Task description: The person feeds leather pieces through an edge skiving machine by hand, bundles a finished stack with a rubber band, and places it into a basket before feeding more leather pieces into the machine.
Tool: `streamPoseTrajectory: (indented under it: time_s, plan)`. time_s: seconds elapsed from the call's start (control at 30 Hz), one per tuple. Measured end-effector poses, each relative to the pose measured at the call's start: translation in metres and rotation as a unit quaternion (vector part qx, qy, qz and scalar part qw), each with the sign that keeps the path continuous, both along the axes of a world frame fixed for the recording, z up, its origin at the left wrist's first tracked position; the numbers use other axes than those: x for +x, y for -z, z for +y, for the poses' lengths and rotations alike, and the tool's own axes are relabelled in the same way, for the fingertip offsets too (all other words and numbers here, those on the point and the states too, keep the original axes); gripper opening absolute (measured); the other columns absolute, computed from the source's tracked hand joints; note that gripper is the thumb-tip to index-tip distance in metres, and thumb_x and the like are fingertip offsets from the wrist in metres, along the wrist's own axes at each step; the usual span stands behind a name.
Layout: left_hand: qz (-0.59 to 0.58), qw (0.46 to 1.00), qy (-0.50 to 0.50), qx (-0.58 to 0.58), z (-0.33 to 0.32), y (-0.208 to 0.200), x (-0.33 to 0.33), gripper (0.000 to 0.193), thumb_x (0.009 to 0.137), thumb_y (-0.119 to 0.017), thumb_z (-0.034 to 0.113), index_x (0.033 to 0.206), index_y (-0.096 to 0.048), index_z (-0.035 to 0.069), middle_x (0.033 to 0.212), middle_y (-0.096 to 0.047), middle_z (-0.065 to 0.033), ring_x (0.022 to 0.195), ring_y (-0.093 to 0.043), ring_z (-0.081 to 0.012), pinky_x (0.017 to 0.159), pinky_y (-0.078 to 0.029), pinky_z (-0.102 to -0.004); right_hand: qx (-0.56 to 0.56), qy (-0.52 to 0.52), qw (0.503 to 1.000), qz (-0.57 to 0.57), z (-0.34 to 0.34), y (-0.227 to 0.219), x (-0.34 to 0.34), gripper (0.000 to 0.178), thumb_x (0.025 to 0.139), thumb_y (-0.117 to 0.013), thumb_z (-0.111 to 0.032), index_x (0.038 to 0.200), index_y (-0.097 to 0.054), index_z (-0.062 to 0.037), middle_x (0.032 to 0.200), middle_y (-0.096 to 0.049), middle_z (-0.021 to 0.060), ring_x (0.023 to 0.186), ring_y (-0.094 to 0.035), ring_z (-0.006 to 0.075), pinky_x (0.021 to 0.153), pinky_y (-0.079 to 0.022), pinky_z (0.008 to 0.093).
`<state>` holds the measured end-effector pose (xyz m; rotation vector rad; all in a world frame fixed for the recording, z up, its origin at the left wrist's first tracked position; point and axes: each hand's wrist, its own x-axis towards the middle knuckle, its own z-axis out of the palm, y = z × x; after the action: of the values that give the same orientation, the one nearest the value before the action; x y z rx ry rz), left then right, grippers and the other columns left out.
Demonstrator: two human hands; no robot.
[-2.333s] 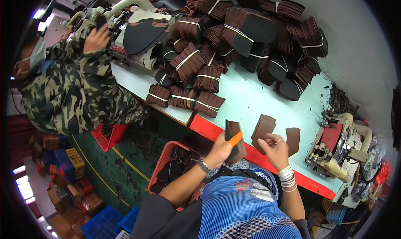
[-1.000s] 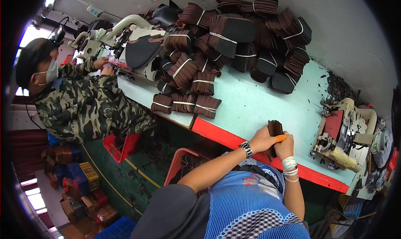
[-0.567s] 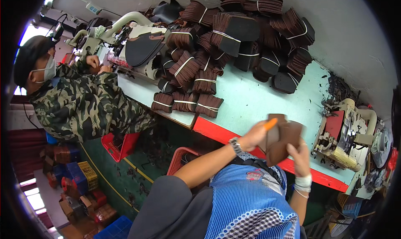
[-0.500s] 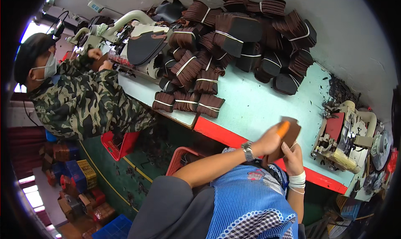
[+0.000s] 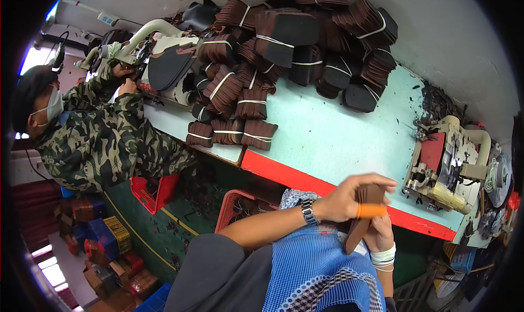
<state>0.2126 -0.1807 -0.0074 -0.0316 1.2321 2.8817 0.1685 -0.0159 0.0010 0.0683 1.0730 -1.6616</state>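
Observation:
My left hand, with a watch on the wrist and an orange cot on one finger, grips a stack of flat brown leather pieces. The stack is held upright on edge just in front of the table's red front edge, over my blue apron. Below it, my right hand, its wrist wrapped in white bands, holds the stack's lower end. Both hands are closed on the same stack.
Several bundles of brown pieces tied with white bands are piled on the pale green table. A small machine stands at the right. A person in a camouflage jacket works at a sewing machine. A red basket sits below.
The loose brown pieces that lay spread near the table edge have been gathered into one stack, lifted off the table and drawn toward my body in both hands.

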Motion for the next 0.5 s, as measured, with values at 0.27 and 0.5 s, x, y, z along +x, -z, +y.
streamPoseTrajectory:
  time_s: [0.27, 0.5]
  plan:
    - [0.032, 0.994, -0.032, -0.100, 0.042, -0.019, -0.037, 0.042, 0.086, -0.055, 0.006, 0.126, -0.043, -0.002, 0.118, -0.054, -0.0126, 0.111, -0.053, -0.0214, 0.096, -0.041, -0.0339, -0.009, 0.020, 0.995, 0.097, 0.065, -0.017, -0.046, 0.055, 0.077, -0.061, -0.006, 0.123, -0.040, 0.0134, 0.114, -0.056, 0.0185, 0.107, -0.055, 0.0233, 0.093, -0.041, 0.0332]
    - [0.017, 0.934, 0.193, -0.299, 0.091, -0.050, -0.097, 0.033, 0.087, -0.053, 0.003, 0.120, -0.051, -0.001, 0.114, -0.057, -0.0129, 0.106, -0.054, -0.0158, 0.093, -0.041, -0.0307, 0.076, 0.054, 0.971, 0.219, 0.153, -0.038, -0.098, 0.053, 0.079, -0.054, 0.003, 0.128, -0.037, 0.0125, 0.120, -0.052, 0.0195, 0.111, -0.052, 0.0214, 0.095, -0.039, 0.0321]
